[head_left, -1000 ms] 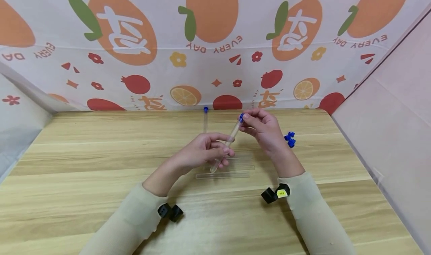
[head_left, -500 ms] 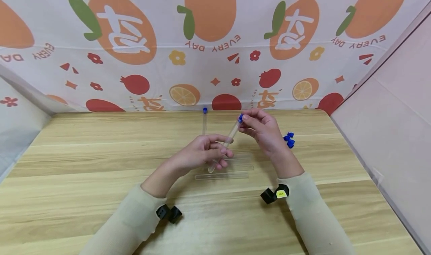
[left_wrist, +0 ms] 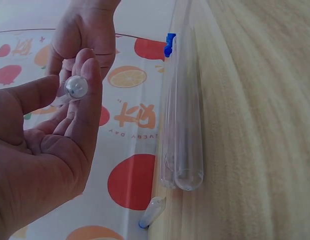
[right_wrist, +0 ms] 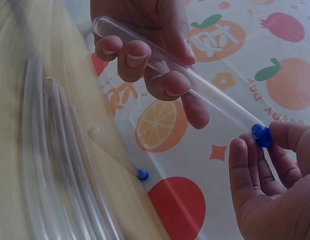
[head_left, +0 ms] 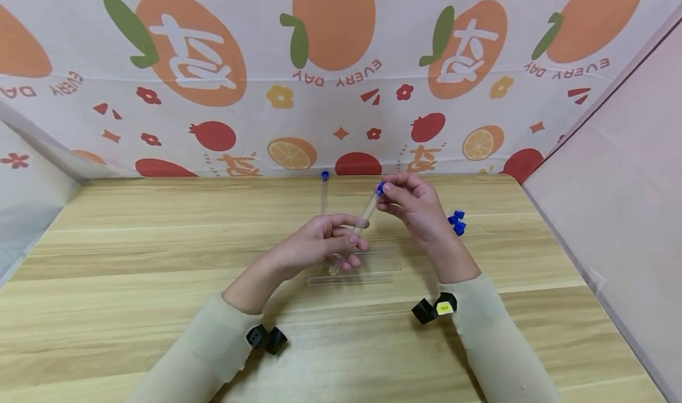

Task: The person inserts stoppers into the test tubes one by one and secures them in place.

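Observation:
A clear test tube [right_wrist: 215, 92] slants above the table, its rounded end low and its mouth up toward the right. My left hand [head_left: 325, 240] holds it around the middle between thumb and fingers. At its mouth sits a blue cap [right_wrist: 261, 135], which my right hand [head_left: 418, 208] pinches between thumb and fingertips. In the left wrist view the tube's round end [left_wrist: 76, 87] points at the camera. Below the hands, several clear test tubes [head_left: 351, 279] lie side by side on the table, partly hidden by my left hand.
Another test tube [head_left: 324, 196] with a blue cap lies near the table's back edge. Several loose blue caps [head_left: 458, 222] are grouped right of my right hand. A fruit-printed cloth [head_left: 256, 107] hangs behind the wooden table [head_left: 160, 237].
Both hands keep their hold on the tube and its cap, almost unmoved. The whole view shifts slightly.

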A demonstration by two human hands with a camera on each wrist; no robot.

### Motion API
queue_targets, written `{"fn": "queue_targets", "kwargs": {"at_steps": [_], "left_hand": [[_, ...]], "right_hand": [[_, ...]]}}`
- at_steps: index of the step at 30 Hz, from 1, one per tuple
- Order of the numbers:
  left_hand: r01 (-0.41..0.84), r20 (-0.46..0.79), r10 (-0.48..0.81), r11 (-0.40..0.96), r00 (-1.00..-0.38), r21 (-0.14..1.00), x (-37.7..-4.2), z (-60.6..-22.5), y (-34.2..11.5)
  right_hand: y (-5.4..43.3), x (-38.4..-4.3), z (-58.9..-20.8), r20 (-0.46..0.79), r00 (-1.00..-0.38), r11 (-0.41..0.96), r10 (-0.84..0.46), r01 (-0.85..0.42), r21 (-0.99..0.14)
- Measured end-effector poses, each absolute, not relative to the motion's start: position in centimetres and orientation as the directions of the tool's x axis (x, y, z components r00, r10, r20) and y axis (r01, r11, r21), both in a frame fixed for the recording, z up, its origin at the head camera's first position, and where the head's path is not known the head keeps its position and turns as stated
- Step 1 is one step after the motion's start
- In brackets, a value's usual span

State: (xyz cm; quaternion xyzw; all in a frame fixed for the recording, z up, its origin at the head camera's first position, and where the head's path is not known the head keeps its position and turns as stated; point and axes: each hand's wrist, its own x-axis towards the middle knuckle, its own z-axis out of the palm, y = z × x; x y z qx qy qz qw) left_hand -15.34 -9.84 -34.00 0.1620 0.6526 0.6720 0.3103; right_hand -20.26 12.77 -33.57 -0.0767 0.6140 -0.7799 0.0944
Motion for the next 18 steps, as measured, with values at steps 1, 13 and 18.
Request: {"fn": "queue_targets", "kwargs": {"at_steps": [1, 13, 18], "left_hand": [[-0.206, -0.187, 0.631, 0.044, -0.753, 0.978, -15.37, -34.05, -9.82], [-0.201, -0.179, 0.646, 0.040, -0.742, 0.979, -15.20, -34.58, -9.90], [-0.183, -0.167, 0.653, 0.044, -0.739, 0.982, -15.37, -34.54, -9.83]], "right_hand": [[12.80, -20.29, -33.59, 0.000, -0.970, -0.226, -0.242, 0.056, -0.973], [12.83, -20.21, -33.91, 0.004, -0.969, -0.226, -0.247, 0.053, -0.973], [12.91, -20.32, -33.88, 0.008, -0.969, -0.206, -0.246, 0.044, -0.978]]}}
